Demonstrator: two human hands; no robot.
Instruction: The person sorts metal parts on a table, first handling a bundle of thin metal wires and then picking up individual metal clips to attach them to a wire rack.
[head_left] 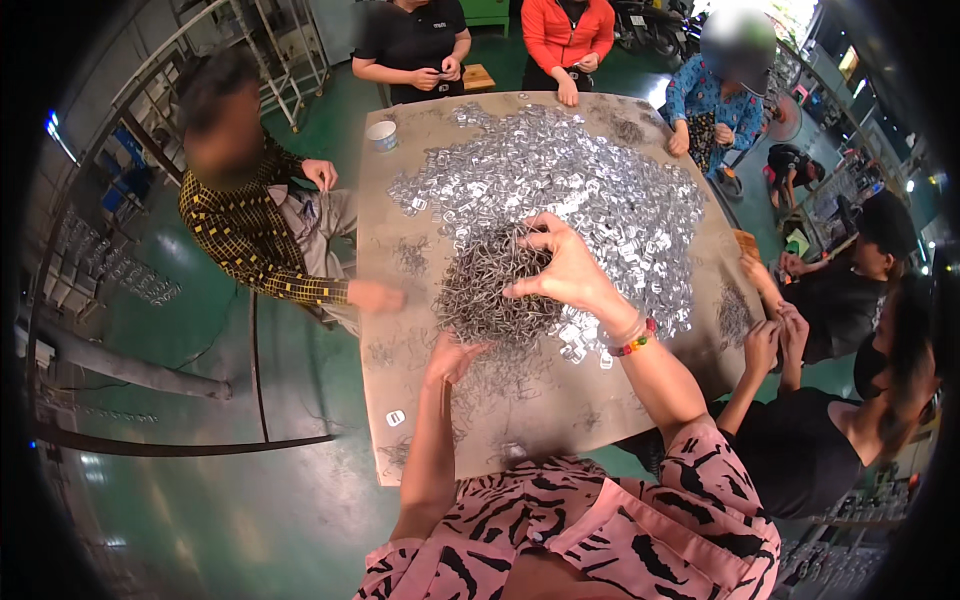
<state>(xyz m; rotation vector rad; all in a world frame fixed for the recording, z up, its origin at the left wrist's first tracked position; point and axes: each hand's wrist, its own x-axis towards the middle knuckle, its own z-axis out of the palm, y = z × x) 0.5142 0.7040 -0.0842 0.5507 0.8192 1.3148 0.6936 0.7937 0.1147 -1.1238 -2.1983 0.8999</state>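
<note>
A big tangled clump of bent metal wire hooks (490,285) is between my two hands, over the table near its middle. My right hand (570,270) grips its right side, with thumb and fingers spread around it. At the near left underside, my left hand (455,358) supports the clump; its fingers are mostly hidden beneath the wires. Behind the clump lies a wide heap of small silvery flat metal buckles (590,180). Loose wire hooks (500,385) are scattered on the table near my left hand.
Brown board covers the table (530,425). A white cup (381,136) stands at its far left, a single buckle (395,417) at the near left. A small hook pile (735,318) lies at the right. Several co-workers surround the table; one's blurred hand (378,297) reaches in from the left.
</note>
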